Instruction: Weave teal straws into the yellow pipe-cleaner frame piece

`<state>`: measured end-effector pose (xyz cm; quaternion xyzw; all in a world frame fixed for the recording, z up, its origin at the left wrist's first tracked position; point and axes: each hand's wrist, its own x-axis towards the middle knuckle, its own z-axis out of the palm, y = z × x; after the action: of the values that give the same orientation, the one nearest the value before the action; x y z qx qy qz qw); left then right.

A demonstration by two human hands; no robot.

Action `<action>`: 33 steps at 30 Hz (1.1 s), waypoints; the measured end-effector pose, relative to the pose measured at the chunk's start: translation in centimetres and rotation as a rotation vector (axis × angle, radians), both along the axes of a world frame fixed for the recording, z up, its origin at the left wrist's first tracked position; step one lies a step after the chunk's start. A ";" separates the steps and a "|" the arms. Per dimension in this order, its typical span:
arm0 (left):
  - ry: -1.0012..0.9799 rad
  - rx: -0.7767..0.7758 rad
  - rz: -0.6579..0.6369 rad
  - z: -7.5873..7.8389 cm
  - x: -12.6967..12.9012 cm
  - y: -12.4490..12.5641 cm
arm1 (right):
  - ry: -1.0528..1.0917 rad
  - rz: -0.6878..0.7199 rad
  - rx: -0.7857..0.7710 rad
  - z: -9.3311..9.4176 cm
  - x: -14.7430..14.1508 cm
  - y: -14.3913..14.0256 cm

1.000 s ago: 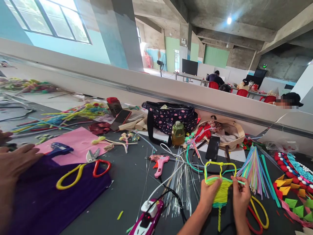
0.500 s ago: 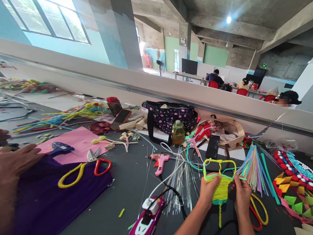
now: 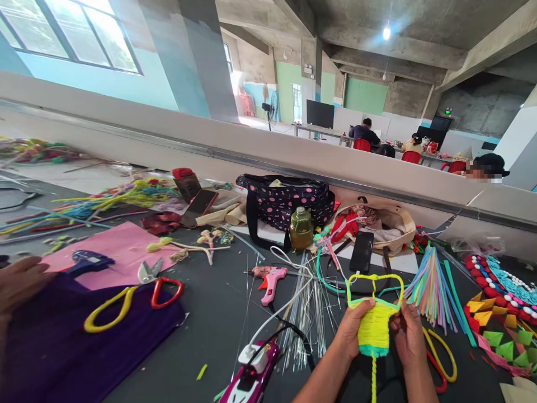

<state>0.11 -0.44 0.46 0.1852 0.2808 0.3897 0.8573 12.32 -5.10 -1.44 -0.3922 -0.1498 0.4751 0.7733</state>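
Both hands' grip (image 3: 380, 333) closed on yellow woven piece (image 3: 373, 327).

both forearms come in from the near edge at the right, angled up toward each other. left hand (image 3: 351, 331) is curled, fingers wrapped round, thumb on the near side. right hand (image 3: 406, 334) sits just beside it, fingertips pinched inward toward the left, palms roughly facing

Glue gun (image 3: 268, 276) left of woven piece (image 3: 373, 327), phone (image 3: 362, 252) behind it, scissors (image 3: 440, 355) right
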 end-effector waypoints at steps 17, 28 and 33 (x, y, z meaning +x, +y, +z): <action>0.060 0.119 0.203 0.3 0.3 -0.7 | -0.217 -0.181 -0.086 -1.1 -0.3 0.8; 0.258 0.230 0.275 0.3 0.6 -1.3 | -0.877 -0.402 -0.252 -1.2 0.6 0.1; 0.263 0.245 0.274 0.0 0.5 -1.0 | -0.804 -0.298 -0.287 -1.2 0.8 0.2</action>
<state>0.65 -1.46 0.46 0.2972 0.3634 0.5061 0.7235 13.10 -4.95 -2.64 -0.6662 -0.3127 0.1846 0.6514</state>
